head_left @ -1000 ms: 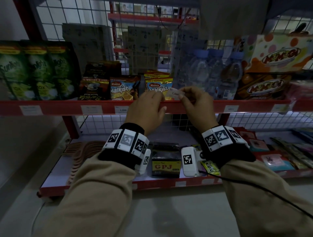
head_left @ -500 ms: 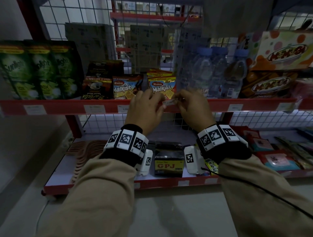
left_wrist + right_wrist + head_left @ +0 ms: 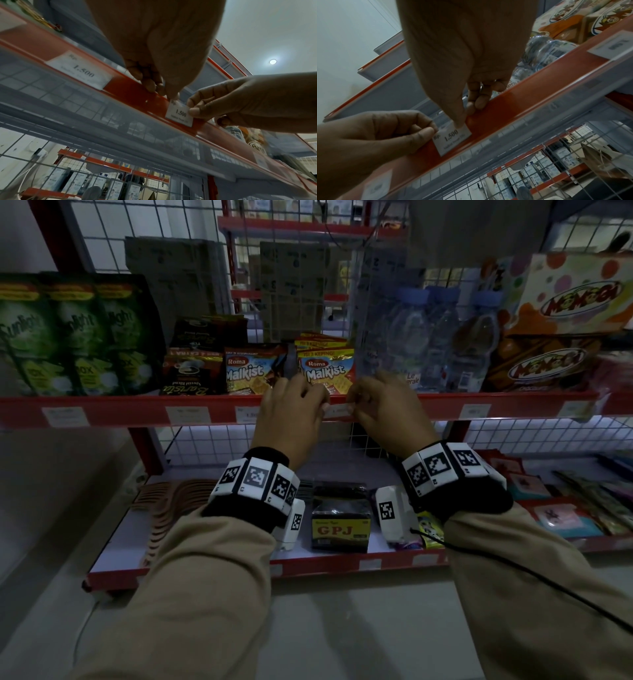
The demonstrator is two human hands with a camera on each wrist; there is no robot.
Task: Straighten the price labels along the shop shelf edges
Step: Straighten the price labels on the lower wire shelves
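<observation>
White price label (image 3: 180, 114) on red shelf edge (image 3: 130, 88): left hand (image 3: 291, 414) and right hand (image 3: 383, 409) each pinch one end, narrow grip.

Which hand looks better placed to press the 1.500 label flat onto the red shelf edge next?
Probably the right hand: its thumb already lies on the label face, while the left hand only pinches the label's end.

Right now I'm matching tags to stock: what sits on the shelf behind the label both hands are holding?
A Malkist cracker packet stands right behind the price label. The hands hide its lower edge.
</observation>
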